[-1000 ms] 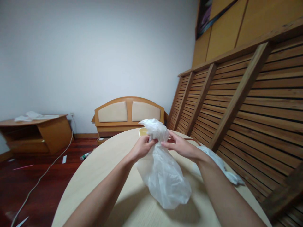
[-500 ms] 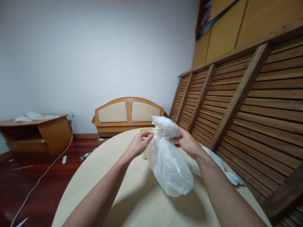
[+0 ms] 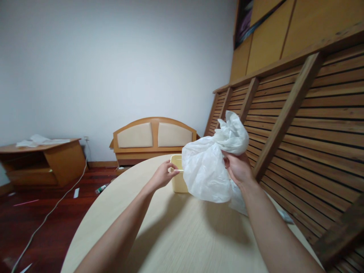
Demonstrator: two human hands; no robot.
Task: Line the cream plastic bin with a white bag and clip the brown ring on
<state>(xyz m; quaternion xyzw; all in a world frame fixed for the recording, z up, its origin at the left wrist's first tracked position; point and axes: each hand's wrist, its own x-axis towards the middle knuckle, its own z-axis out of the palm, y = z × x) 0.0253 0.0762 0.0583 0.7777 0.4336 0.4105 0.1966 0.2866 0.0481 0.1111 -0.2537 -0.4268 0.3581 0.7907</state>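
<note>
A white, translucent plastic bag (image 3: 209,170) is held up above the round table, its crumpled top bunched at the upper right. My right hand (image 3: 238,167) grips it from below at the gathered neck, some fingers hidden behind the plastic. Behind the bag a pale yellow container (image 3: 179,184) stands on the table, partly covered by it. My left hand (image 3: 166,174) pinches the container's near rim at its left side, thumb and fingers together.
The round pale table (image 3: 159,242) fills the foreground. More white plastic (image 3: 239,201) lies at its right, partly behind my right forearm. A slatted wooden frame (image 3: 284,125) leans along the right. Beyond stand a headboard (image 3: 155,132) and a low cabinet (image 3: 65,161).
My right hand has moved right and lifted the bag, which swung up and rightward. My left hand has come away from the bag to the container's rim, and more of the container shows.
</note>
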